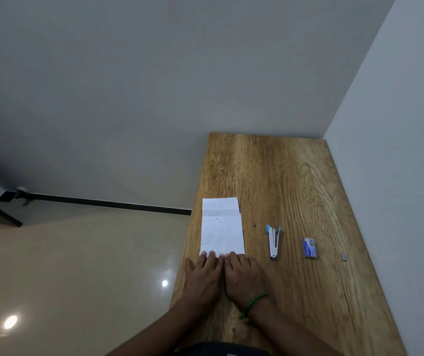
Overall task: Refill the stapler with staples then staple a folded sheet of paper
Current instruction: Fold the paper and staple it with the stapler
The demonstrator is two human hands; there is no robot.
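Both hands, left hand (202, 273) and right hand (241, 274), lie with fingers (211, 256) straight and close together, pressing the near edge of the white folded sheet of paper (222, 227). It looks thin, light and limp, and probably slides on the brown wooden tabletop (282, 176); pinch it at that edge. Right of the fingers lies the silver stapler with blue ends (273, 242), rigid, best gripped round its middle. Further right sits the small blue staple box (309, 247).
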